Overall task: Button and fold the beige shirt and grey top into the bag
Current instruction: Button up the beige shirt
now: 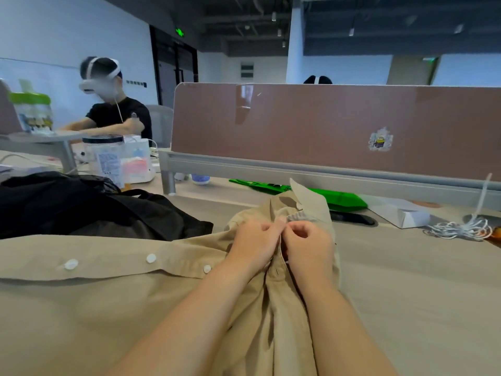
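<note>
The beige shirt (81,308) lies spread over the desk in front of me, collar at the far end, with three white buttons showing along its left placket. My left hand (253,244) and my right hand (309,246) meet near the collar, each pinching an edge of the shirt's front opening. A buttonhole shows just below my fingers. A black bag (81,210) lies crumpled to the left, touching the shirt's far edge. I see no grey top.
A brown desk divider (325,126) closes off the far side. A green bag (339,198), a white box (401,213) and a coiled white cable (461,229) lie at the right. Jars and a person in a headset are at the far left.
</note>
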Motion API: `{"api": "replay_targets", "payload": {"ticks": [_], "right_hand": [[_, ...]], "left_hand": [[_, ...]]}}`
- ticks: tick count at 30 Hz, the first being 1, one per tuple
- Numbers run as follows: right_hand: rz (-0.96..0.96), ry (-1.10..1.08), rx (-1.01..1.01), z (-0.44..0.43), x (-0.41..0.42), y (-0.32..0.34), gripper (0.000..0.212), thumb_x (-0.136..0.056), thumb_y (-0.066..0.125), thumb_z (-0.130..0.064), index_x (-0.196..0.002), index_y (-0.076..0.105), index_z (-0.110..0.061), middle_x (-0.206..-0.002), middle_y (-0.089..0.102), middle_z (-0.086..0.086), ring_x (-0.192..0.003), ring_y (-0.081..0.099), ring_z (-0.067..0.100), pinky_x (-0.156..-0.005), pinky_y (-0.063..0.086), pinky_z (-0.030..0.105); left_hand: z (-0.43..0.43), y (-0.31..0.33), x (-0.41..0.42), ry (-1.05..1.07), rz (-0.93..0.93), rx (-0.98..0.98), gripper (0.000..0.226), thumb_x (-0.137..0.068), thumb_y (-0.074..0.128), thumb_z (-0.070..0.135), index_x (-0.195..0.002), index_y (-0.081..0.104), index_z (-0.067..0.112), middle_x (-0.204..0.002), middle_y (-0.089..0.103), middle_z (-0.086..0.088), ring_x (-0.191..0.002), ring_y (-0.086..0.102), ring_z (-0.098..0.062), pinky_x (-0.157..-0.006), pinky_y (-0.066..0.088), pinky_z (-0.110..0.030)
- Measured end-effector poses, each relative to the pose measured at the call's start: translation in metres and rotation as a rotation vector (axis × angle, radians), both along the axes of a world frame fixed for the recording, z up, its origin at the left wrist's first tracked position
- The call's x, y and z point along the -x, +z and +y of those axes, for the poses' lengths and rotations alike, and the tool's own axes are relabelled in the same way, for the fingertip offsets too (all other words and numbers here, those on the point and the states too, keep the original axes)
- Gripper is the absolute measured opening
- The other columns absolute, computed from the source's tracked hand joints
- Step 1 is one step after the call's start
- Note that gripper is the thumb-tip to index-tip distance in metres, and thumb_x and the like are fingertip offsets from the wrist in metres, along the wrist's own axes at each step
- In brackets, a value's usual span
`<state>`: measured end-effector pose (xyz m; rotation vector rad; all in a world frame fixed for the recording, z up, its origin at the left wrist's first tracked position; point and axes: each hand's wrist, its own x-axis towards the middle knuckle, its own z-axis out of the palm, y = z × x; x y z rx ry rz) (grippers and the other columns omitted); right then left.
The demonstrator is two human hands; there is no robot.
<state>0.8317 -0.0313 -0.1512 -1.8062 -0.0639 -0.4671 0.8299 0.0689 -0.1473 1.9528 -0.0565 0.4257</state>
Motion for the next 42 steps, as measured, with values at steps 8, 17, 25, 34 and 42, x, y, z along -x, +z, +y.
{"api": "replay_targets", "payload": {"ticks": [8, 17, 25, 34, 42], "right_hand": [[0.100, 0.094, -0.107, -0.002, -0.002, -0.001, 0.009, -0.082, 0.066, -0.018, -0.077, 0.072, -0.023, -0.071, 0.071, -0.004, -0.063, 0.061, 0.011, -0.065, 0.053, 0.030], [0.333, 0.035, -0.334, -0.006, -0.003, 0.000, 0.019, -0.091, 0.054, -0.018, -0.078, 0.066, -0.010, -0.066, 0.067, 0.009, -0.054, 0.062, 0.018, -0.061, 0.058, 0.035], [0.455, 0.276, 0.146, -0.026, 0.013, 0.023, 0.041, -0.084, 0.058, -0.048, -0.060, 0.053, -0.014, -0.058, 0.053, 0.004, -0.055, 0.049, 0.019, -0.057, 0.039, 0.029], [0.544, 0.559, 0.198, -0.053, 0.046, 0.028, 0.030, -0.084, 0.065, -0.014, -0.060, 0.047, -0.015, -0.062, 0.054, 0.007, -0.058, 0.055, 0.018, -0.055, 0.047, 0.026], [0.411, 0.842, -0.244, -0.082, 0.038, 0.058, 0.019, -0.086, 0.053, 0.004, -0.073, 0.064, -0.005, -0.069, 0.064, 0.006, -0.064, 0.062, 0.014, -0.060, 0.050, 0.023]], "left_hand": [[0.006, -0.002, -0.001, -0.046, -0.009, -0.246, 0.034, -0.098, 0.041, 0.020, -0.070, 0.059, 0.013, -0.063, 0.056, 0.005, -0.060, 0.048, -0.009, -0.059, 0.038, -0.024], [0.006, -0.007, -0.002, -0.050, -0.031, -0.257, 0.038, -0.099, 0.041, 0.025, -0.063, 0.049, 0.019, -0.060, 0.051, 0.006, -0.056, 0.045, -0.004, -0.057, 0.037, -0.018], [0.022, 0.037, 0.013, -0.031, 0.361, -0.065, 0.040, -0.096, 0.045, 0.044, -0.079, 0.066, 0.014, -0.073, 0.066, 0.000, -0.070, 0.060, -0.017, -0.079, 0.051, -0.036], [0.045, 0.062, 0.057, -0.098, 0.685, -0.883, 0.031, -0.083, 0.060, 0.045, -0.076, 0.060, 0.015, -0.079, 0.061, -0.002, -0.071, 0.055, -0.020, -0.069, 0.046, -0.033], [0.015, 0.118, 0.079, -0.199, 0.829, 0.024, 0.020, -0.090, 0.056, 0.033, -0.095, 0.064, 0.016, -0.078, 0.068, -0.005, -0.071, 0.062, -0.018, -0.066, 0.049, -0.026]]}}
